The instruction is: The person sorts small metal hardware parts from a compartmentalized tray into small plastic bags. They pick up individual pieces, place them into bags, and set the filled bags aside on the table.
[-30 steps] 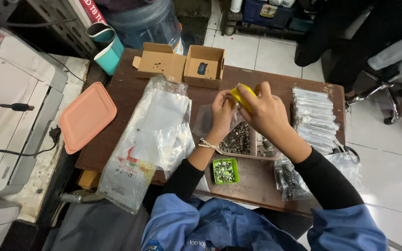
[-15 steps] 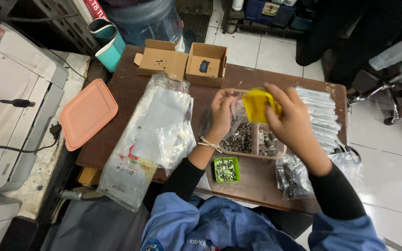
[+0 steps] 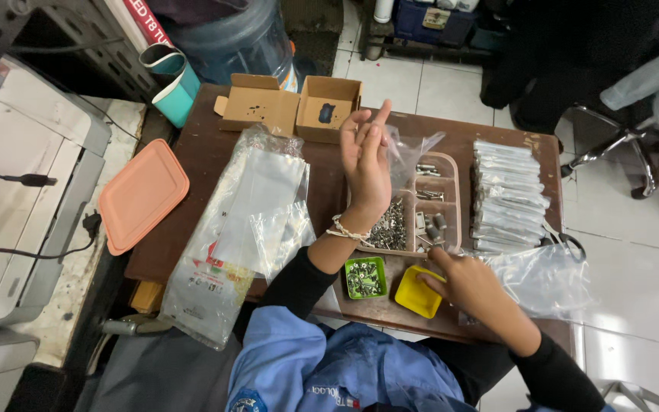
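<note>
Under the right hand (image 3: 473, 288), a small square yellow tray (image 3: 418, 292).

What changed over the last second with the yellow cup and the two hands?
The right hand brought the small yellow cup down from above the divided tray to the table's near edge, beside the green cup, fingers on its rim. The left hand holds a clear bag above the tray, as before. The packed bags and cardboard boxes stayed put.
</note>
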